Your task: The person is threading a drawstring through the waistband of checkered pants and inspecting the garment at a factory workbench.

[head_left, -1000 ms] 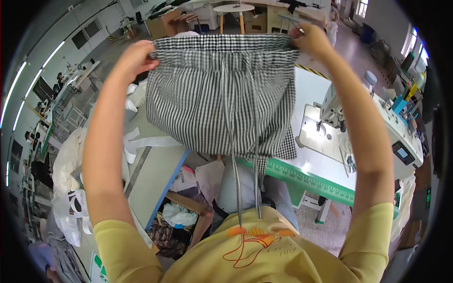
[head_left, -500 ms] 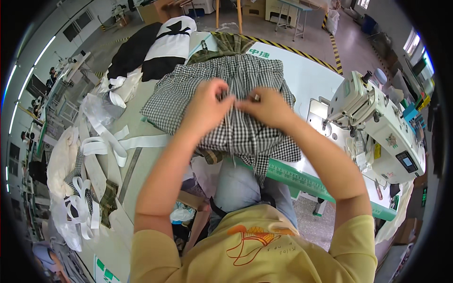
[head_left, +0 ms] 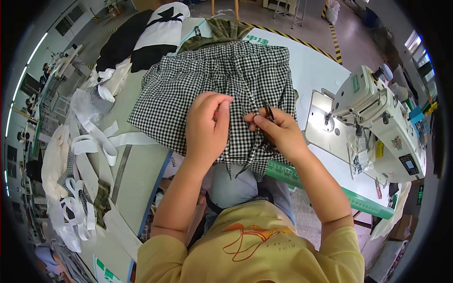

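A pair of black-and-white gingham shorts or trousers (head_left: 174, 94) lies on the table before me, its gathered waistband at the far side. A thin gingham drawstring (head_left: 241, 78) runs down its front, and its ends hang over the near edge. My right hand (head_left: 281, 132) is closed on dark thread snips (head_left: 269, 113), with the drawstring passing at its fingertips. To the left, my left hand (head_left: 207, 125) hovers over the cloth with its fingers curled and thumb near the index finger. Whether a string is pinched there is hidden.
A white sewing machine (head_left: 377, 122) stands at the right. Green plaid cloth (head_left: 226, 30) lies under the gingham, with black-and-white garments (head_left: 158, 40) at the far left. White elastic strips (head_left: 104, 141) and fabric scraps (head_left: 101, 198) cover the left side. A green ruled edge (head_left: 330, 188) borders the near side.
My hands, close together at the waistband before, have come apart and lower. The snips now show in my right hand. The gingham garment lies flatter and more spread out.
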Tool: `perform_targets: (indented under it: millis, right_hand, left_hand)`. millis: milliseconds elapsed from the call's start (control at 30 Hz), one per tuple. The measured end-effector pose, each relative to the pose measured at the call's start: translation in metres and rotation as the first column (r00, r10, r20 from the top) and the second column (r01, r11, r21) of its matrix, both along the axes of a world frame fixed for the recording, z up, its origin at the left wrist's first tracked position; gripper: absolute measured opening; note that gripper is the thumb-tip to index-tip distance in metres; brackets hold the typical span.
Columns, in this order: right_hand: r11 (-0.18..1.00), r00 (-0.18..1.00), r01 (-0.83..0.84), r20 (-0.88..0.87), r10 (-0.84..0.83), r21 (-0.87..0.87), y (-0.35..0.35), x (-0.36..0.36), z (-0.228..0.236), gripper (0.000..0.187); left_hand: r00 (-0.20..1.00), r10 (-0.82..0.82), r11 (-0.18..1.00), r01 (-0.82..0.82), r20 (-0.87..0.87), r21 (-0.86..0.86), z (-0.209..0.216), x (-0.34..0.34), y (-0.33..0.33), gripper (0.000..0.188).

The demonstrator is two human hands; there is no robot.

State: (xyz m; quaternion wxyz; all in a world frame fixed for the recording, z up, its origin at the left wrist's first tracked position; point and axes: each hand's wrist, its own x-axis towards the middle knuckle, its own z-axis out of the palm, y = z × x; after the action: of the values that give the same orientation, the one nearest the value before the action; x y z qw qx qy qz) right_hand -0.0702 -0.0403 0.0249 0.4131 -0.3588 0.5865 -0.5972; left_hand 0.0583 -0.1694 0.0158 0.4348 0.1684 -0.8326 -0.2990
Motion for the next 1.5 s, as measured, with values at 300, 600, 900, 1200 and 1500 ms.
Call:
perform_targets:
  millis: [300, 600, 900, 1200, 1500]
  right_hand:
    - [0.997, 0.995, -0.054, 0.093, 0.048, 0.063, 0.009, 0.003, 0.002, 0.017]
    - [0.994, 0.995, -0.089, 0.053, 0.086, 0.063, 0.008, 0.004, -0.004, 0.016]
    - [0.989, 0.910, -0.145, -0.390, 0.140, 0.019, 0.006, 0.008, -0.008, 0.012]
    - [0.937, 0.674, 0.200, -0.653, -0.345, -0.288, -0.034, -0.028, 0.026, 0.016]
    - [0.979, 0.445, 0.099, -0.888, 0.117, 0.178, -0.087, -0.104, 0.046, 0.022]
  left_hand:
    - [0.976, -0.194, 0.548, 0.187, -0.094, 0.815, 0.011, -0.032, 0.000, 0.017]
    - [0.976, -0.014, 0.721, 0.162, -0.219, 0.674, -0.006, -0.023, 0.002, 0.013]
    - [0.969, -0.166, 0.540, 0.243, -0.180, 0.806, 0.002, -0.023, 0.005, 0.022]
    - [0.939, 0.342, 0.940, -0.342, 0.031, -0.002, -0.004, -0.006, -0.002, 0.011]
    - [0.960, 0.280, 0.933, -0.275, 0.010, 0.233, 0.018, 0.006, -0.034, 0.011]
